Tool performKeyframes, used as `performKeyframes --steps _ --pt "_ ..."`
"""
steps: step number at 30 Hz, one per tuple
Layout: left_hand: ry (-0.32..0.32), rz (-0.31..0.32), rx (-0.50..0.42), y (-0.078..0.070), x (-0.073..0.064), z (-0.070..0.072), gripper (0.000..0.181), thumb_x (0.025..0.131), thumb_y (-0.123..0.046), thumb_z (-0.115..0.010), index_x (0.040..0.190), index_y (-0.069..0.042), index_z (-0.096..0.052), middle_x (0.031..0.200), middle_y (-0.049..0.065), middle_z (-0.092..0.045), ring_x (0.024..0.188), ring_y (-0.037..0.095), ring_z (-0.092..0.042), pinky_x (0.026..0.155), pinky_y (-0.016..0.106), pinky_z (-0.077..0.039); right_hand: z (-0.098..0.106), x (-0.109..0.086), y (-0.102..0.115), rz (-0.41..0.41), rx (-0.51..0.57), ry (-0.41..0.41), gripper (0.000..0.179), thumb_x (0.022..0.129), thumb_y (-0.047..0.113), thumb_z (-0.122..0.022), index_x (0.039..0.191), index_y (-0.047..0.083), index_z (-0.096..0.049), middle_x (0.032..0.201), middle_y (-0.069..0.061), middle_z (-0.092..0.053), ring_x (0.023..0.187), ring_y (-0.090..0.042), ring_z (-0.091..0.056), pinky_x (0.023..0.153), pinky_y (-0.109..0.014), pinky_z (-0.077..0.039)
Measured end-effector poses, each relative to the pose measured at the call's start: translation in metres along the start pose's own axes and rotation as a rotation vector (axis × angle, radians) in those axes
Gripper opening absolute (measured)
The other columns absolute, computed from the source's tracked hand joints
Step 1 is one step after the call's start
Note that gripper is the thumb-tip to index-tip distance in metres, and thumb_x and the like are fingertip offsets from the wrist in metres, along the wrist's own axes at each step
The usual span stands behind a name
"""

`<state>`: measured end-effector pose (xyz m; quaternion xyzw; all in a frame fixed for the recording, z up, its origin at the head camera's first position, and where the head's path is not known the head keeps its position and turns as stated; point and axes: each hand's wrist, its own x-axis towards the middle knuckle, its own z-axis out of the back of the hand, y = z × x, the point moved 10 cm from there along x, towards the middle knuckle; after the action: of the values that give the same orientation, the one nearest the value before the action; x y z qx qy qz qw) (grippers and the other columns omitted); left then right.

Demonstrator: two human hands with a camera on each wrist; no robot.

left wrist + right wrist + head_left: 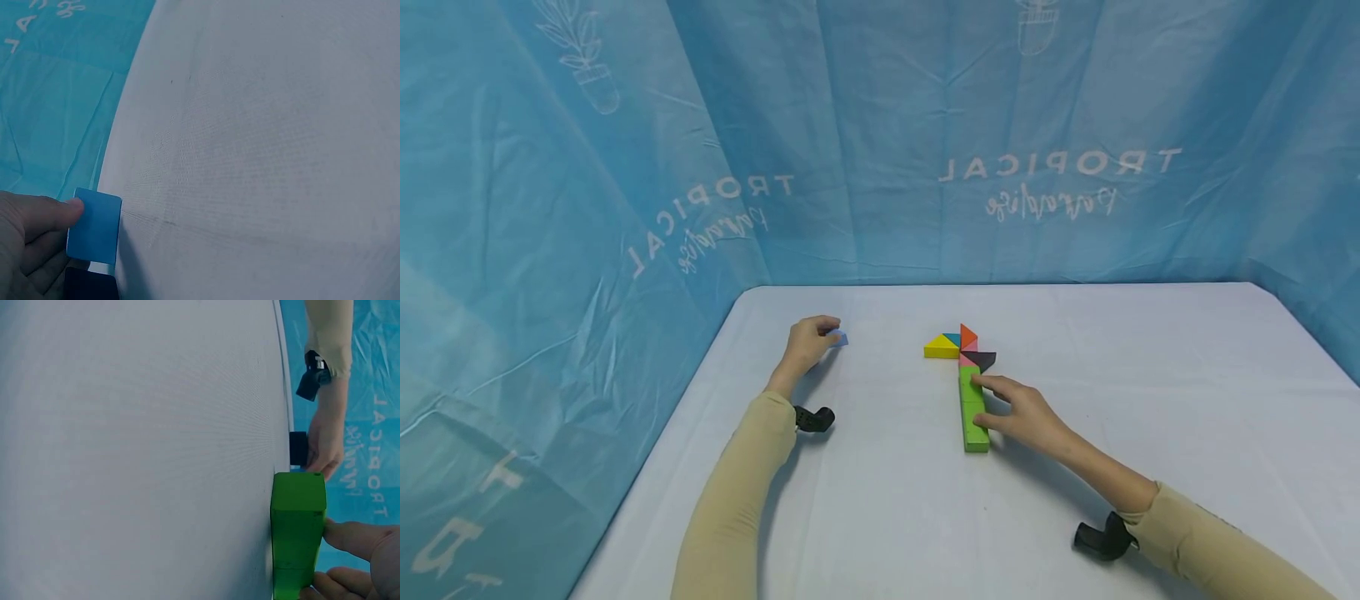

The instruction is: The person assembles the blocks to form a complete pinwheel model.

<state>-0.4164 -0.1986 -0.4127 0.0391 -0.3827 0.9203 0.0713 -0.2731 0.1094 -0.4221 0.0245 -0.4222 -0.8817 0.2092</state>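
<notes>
On the left of the table, my left hand (807, 342) pinches a small blue block (842, 340). The left wrist view shows one rectangular face of this block (94, 226) with the thumb against it, and a dark shape just below. At the centre, my right hand (1024, 412) has thumb and fingers spread along the right side of a row of green blocks (972, 410), fingertips touching it. Beyond the row's far end lie a yellow triangular block (942, 347), a teal one (952, 339), an orange one (968, 337), pink pieces (966, 361) and a black one (982, 360).
A white cloth covers the table (880, 517). Blue printed curtains (865, 167) hang behind it and along the left side. A black wrist camera (815, 419) sits on the left arm, another black wrist camera (1105, 537) on the right.
</notes>
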Motion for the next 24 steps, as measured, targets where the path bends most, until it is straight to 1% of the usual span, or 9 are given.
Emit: performKeyframes --steps 5,11,14,17,20,24 --pt "-0.015 0.0 0.024 0.0 0.001 0.0 0.03 0.089 -0.004 -0.063 0.118 0.002 -0.064 0.117 0.016 -0.063 0.109 0.031 -0.058 0.09 0.04 -0.048 0.0 0.001 0.0 -0.003 0.0 0.002 0.062 0.083 0.016 -0.074 0.136 0.0 -0.048 0.136 -0.018 -0.049 0.12 -0.04 -0.049 0.095 -0.048 -0.045" --pt "-0.012 0.013 0.038 0.0 -0.001 0.001 0.034 0.089 -0.006 -0.064 0.122 0.002 -0.061 0.122 0.017 -0.06 0.113 0.033 -0.055 0.094 0.042 -0.046 0.001 0.001 0.0 -0.009 0.002 0.006 0.062 0.083 0.016 -0.074 0.137 0.0 -0.047 0.137 -0.017 -0.048 0.121 -0.038 -0.048 0.095 -0.047 -0.044" --pt "-0.01 -0.002 0.049 0.001 -0.002 0.001 0.035 0.091 -0.009 -0.063 0.124 0.001 -0.06 0.124 0.017 -0.059 0.115 0.035 -0.053 0.095 0.042 -0.045 0.0 0.001 0.0 -0.006 0.0 0.009 0.062 0.083 0.016 -0.074 0.137 0.0 -0.047 0.137 -0.017 -0.048 0.121 -0.039 -0.048 0.095 -0.047 -0.044" --pt "-0.023 -0.029 0.056 0.0 -0.003 0.003 0.036 0.092 -0.014 -0.063 0.125 0.0 -0.06 0.123 0.017 -0.06 0.116 0.036 -0.052 0.096 0.043 -0.044 0.0 0.001 -0.001 -0.002 0.001 0.008 0.062 0.083 0.016 -0.074 0.137 0.0 -0.047 0.137 -0.017 -0.048 0.12 -0.039 -0.048 0.095 -0.047 -0.044" --pt "-0.047 -0.043 0.043 0.001 -0.004 0.008 0.037 0.091 -0.017 -0.065 0.124 0.0 -0.061 0.121 0.017 -0.061 0.116 0.037 -0.052 0.096 0.044 -0.044 0.0 0.001 0.0 0.002 0.005 0.007 0.062 0.083 0.016 -0.074 0.137 0.0 -0.047 0.137 -0.017 -0.048 0.121 -0.038 -0.048 0.096 -0.047 -0.044" --pt "-0.057 -0.024 0.009 0.008 -0.005 0.01 0.037 0.09 -0.019 -0.067 0.121 0.0 -0.062 0.119 0.016 -0.062 0.113 0.034 -0.054 0.093 0.044 -0.046 0.0 0.002 0.001 0.003 0.007 0.004 0.062 0.083 0.017 -0.074 0.137 0.0 -0.047 0.137 -0.017 -0.048 0.121 -0.038 -0.048 0.096 -0.047 -0.044"
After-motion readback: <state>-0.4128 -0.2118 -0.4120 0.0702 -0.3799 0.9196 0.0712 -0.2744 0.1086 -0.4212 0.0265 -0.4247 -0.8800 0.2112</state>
